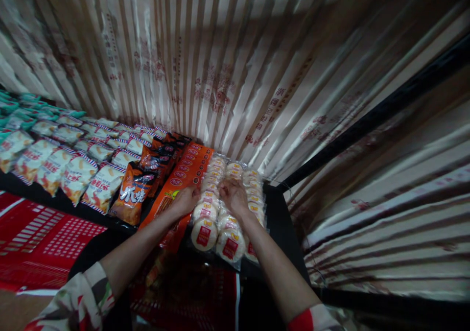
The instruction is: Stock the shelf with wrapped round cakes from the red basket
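Observation:
Clear-wrapped rice cracker packs (230, 245), round and white with red and yellow labels, stand tilted in overlapping rows near the black table's right end. My left hand (186, 200) has its fingers curled in against the left side of the leftmost row, over the orange printed bag (196, 159). Between that row and the middle one, my right hand (233, 195) is closed with bent fingers on the packs. The fingertips of both hands are partly hidden, and the picture is dim and slightly blurred.
Orange-black snack bags (132, 194) stand in a row to the left. Beyond them are several rows of white snack bags (105, 186) and green packs (22, 110). A striped curtain (220, 76) hangs behind. A black pole (367, 120) slants at right; red printed sheeting (44, 238) lies lower left.

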Demonstrator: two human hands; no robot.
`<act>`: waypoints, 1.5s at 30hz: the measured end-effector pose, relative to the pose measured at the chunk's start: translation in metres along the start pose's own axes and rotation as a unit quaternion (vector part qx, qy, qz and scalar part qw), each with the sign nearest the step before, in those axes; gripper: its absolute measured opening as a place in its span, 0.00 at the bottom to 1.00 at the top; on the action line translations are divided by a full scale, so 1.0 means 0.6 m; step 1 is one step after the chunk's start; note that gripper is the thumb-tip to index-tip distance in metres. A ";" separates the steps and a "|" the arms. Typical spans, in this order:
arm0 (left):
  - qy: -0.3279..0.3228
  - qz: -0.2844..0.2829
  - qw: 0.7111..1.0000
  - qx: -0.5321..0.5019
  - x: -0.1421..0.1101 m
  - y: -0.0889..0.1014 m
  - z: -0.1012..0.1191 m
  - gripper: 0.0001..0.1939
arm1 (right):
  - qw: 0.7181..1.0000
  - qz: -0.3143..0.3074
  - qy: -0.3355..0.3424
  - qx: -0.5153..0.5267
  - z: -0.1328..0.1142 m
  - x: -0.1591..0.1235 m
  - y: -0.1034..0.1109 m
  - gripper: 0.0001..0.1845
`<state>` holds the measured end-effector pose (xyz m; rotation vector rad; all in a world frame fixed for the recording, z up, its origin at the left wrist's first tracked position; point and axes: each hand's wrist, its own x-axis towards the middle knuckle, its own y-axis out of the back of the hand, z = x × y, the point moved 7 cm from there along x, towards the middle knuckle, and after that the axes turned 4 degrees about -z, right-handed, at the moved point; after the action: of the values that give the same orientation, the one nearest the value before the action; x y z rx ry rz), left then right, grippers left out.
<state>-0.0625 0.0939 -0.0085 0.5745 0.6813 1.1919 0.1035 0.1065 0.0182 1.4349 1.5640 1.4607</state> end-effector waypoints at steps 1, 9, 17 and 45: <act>0.006 0.003 1.000 0.002 -0.001 0.000 0.000 0.05 | 1.000 -0.002 -0.001 0.004 0.001 0.000 0.000 0.06; 0.021 0.015 1.000 0.016 -0.001 -0.005 -0.005 0.05 | 0.999 0.026 -0.010 0.015 -0.004 -0.007 0.012 0.07; 0.022 0.025 0.999 0.043 -0.007 0.001 0.003 0.06 | 0.996 -0.009 0.076 0.039 -0.053 -0.055 0.039 0.09; -0.061 0.051 0.996 0.045 -0.051 -0.009 0.000 0.11 | 0.990 -0.071 0.108 -0.049 -0.101 -0.095 0.015 0.06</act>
<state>-0.0657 0.0631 -0.0068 0.7599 0.6092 1.2149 0.0669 0.0317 0.0271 1.1170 1.6593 1.6258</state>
